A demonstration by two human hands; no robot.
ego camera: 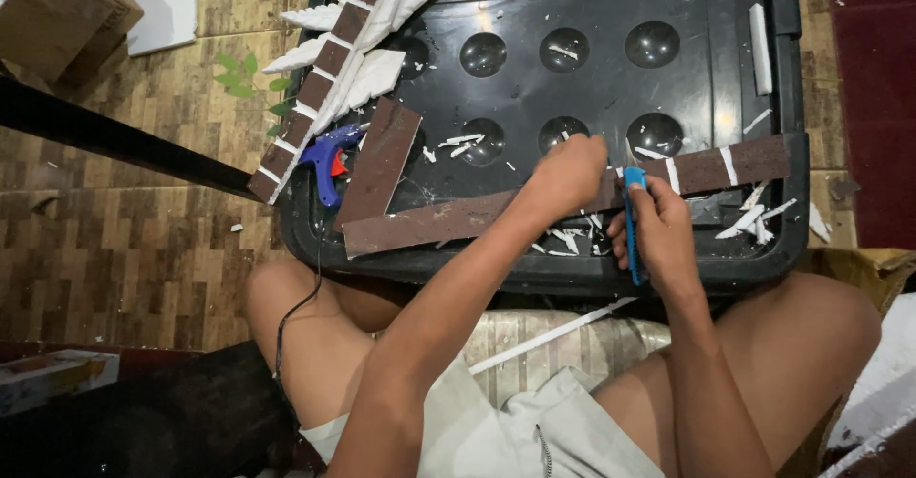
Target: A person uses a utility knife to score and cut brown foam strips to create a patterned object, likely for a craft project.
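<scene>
Right hand (658, 225) clamped on blue utility knife (634, 220), cutting brown foam strip (572, 203).
Left hand (571, 171), fisted at 11 o'clock, pins strip; blade slip risks cutting it.

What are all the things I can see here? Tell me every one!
Black lid: one, black with round dimples, on the floor as a work top.
Long strip: one, brown, lying across the lid.
Short strip: one, brown, left on the lid.
Leaf piece: one, white and brown, upper left.
Glue gun: one, blue, by the lid's left edge.
Scraps: many, white, scattered.
Cutter: one, blue, in the right hand.
Left hand: presses the long strip.
Right hand: grips the cutter.
</scene>
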